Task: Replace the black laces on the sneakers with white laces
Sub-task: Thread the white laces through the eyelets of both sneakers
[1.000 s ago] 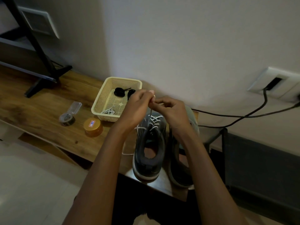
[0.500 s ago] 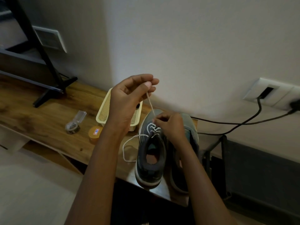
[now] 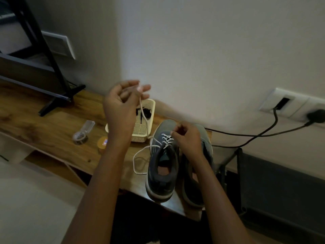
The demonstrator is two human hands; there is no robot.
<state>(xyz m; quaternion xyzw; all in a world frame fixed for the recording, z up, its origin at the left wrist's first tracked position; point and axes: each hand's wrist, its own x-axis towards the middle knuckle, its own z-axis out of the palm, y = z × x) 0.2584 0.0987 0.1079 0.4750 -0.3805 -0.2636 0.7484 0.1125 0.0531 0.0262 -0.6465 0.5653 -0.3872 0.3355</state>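
Left hand (image 3: 121, 103) pinches the lace (image 3: 143, 115) taut above the basket (image 3: 140, 136). Right hand (image 3: 186, 136), curled, pinches its crossings on the left sneaker (image 3: 161, 173), at the table's (image 3: 52, 131) near edge. Pull steadily, bracing the eyelets.

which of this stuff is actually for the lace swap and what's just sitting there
For the job: left hand and right hand, both on the white lace; grey sneakers; black laces in the cream basket.
Just lying about: tape roll, gold tin, black stand, plugged-in cables.
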